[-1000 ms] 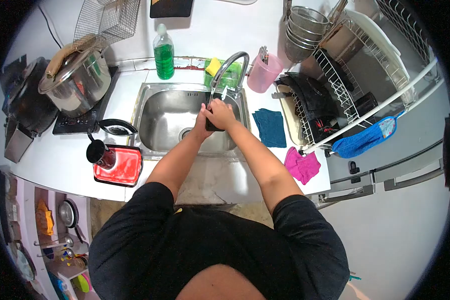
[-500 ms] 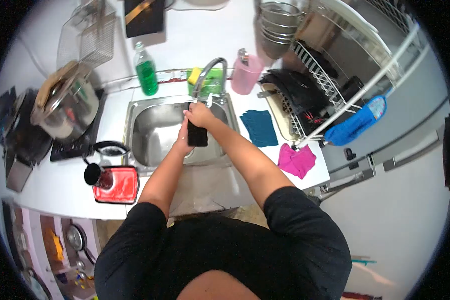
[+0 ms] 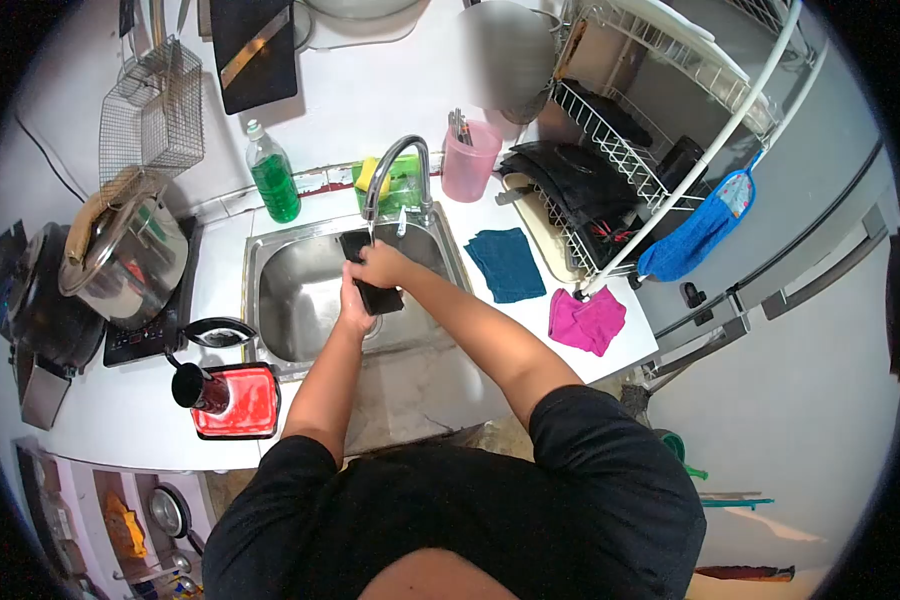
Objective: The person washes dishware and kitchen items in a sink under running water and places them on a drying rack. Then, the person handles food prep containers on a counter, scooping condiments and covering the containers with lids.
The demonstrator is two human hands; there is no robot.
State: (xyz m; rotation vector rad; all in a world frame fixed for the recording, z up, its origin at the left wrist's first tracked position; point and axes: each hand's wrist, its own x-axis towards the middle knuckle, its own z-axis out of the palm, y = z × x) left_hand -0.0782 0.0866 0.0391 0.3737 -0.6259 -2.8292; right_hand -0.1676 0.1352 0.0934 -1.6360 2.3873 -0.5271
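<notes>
No txt, brand, no. or sign legible anywhere in view. Cooktop, far L: panel marks v. small, can't be made out. Bottle w/ green liquid, back of surface: no wording readable. Blue mitt, R side: patterned patch near top, unclear if it incl. letters. Hanging strainers, top: partly blurred, nothing readable.

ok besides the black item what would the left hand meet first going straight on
Probably the tap, ahead of the left hand and the black item; depth is unclear, so it might pass underneath.
</notes>
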